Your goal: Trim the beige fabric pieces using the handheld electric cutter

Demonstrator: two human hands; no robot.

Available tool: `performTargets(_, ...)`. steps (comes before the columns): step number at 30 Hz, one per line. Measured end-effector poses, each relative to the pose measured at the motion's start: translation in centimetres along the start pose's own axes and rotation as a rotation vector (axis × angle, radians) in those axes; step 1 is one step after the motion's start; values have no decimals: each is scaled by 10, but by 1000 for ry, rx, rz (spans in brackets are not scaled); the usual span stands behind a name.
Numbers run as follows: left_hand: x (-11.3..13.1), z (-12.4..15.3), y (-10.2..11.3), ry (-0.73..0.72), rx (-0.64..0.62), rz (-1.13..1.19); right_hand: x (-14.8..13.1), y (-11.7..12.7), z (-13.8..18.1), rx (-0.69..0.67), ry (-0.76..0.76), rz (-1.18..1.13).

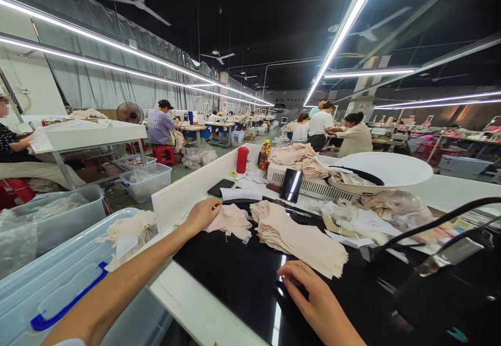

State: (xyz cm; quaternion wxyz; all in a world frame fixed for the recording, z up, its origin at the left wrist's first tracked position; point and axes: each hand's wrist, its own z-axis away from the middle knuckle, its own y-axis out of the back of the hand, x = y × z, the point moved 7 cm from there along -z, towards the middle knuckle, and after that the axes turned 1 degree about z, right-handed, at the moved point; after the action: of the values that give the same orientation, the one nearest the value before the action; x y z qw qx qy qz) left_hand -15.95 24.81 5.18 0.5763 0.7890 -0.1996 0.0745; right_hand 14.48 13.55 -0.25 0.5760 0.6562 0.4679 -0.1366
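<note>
My left hand (204, 214) rests at the left end of a small pile of beige fabric pieces (231, 221), its fingers bent and pressed together. What lies under the fingertips is hidden. Beside that pile, to the right, a thicker stack of cut beige fabric pieces (299, 236) fans out with its layered edges showing. Just in front of this stack, my right hand (307, 288) hovers low over the glossy black tabletop (223, 273). Its fingers are loosely curved, thumb apart, with nothing between them.
A phone (291, 185) leans against a vented white box (274, 176) bearing more fabric. Behind stand a red cup (242, 159) and a bottle (264, 154). Black sewing-machine parts (446, 288) occupy the right. A lidded plastic bin (66, 278) stands left; co-workers sit and stand beyond.
</note>
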Motion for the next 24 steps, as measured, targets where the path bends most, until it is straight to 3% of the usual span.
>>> performTargets(4,17,9,23,-83,66,18,-5,-5,-3,0,-71,-110)
performTargets(8,50,26,37,-240,67,54,-10,-19,-4,-18,-299,-451)
performTargets(12,93,55,31,-420,3,127,-30,-38,-4,-39,-474,-889)
performTargets(15,122,77,14,-497,-105,230,-48,-41,-6,-34,-435,-1063)
performTargets(19,136,93,-15,-289,-297,576,-52,-30,0,31,-397,-1065)
performTargets(22,138,103,-40,-69,-510,891,-50,-19,9,53,-391,-1041)
performTargets(24,143,112,-51,-8,-673,991,-52,-13,15,45,-369,-1029)
